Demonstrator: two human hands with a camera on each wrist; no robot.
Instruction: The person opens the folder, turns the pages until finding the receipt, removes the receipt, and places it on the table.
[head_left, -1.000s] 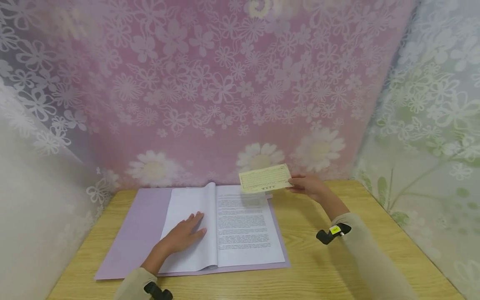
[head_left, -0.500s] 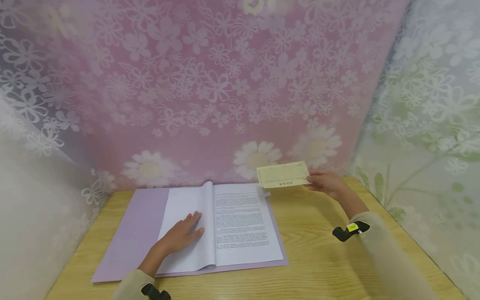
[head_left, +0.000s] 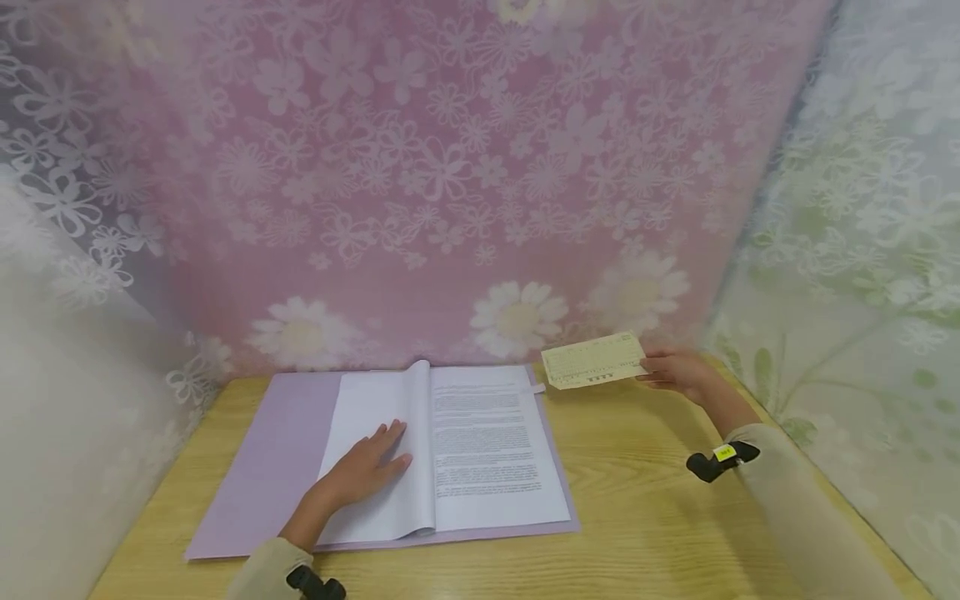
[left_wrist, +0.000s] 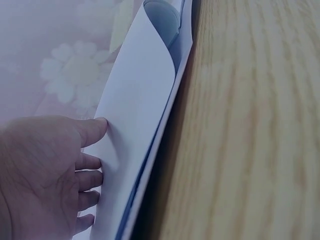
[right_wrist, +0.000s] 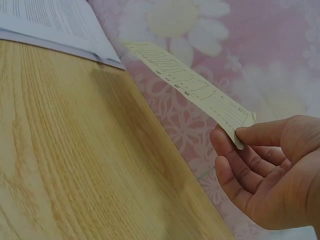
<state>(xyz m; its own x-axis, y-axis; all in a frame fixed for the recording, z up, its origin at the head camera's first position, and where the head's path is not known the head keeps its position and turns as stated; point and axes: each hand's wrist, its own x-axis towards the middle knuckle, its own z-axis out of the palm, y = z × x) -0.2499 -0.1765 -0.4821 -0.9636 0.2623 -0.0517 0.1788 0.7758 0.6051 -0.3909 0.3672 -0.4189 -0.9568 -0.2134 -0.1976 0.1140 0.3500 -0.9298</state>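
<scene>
My right hand (head_left: 678,377) pinches one end of a yellow printed slip (head_left: 594,361) between thumb and fingers, holding it above the table's back right. In the right wrist view the slip (right_wrist: 185,82) extends away from the thumb and fingertips. My left hand (head_left: 363,468) lies with fingers spread on the turned-over white pages (head_left: 352,417) of a document in a purple folder (head_left: 255,467). Those pages bend up in a curl along the middle. The printed page (head_left: 487,450) on the right faces up. In the left wrist view the fingertips touch the white paper (left_wrist: 132,100).
The folder lies on a wood-grain table (head_left: 637,500). A small pale tab (head_left: 537,388) sticks out at the document's right edge. A pink flowered sheet (head_left: 450,167) hangs behind the table, with pale patterned sheets at both sides.
My right hand has moved right with the yellow slip, from over the printed page to beside the folder. The left hand keeps its place on the pages.
</scene>
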